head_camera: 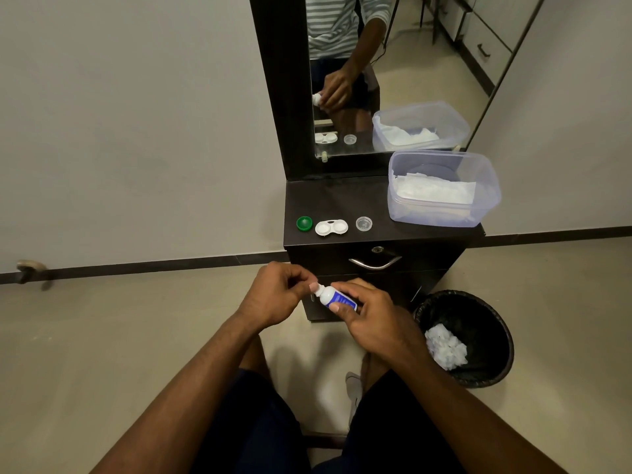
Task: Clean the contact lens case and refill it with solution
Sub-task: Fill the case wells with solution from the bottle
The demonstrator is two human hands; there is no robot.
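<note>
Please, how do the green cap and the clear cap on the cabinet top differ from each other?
The green cap is opaque and lies left of the white lens case; the clear cap is see-through and lies right of it. The green cap is nearer the cabinet's left edge, the clear cap nearer the plastic tissue box. Both are small, round, and off the case.
</note>
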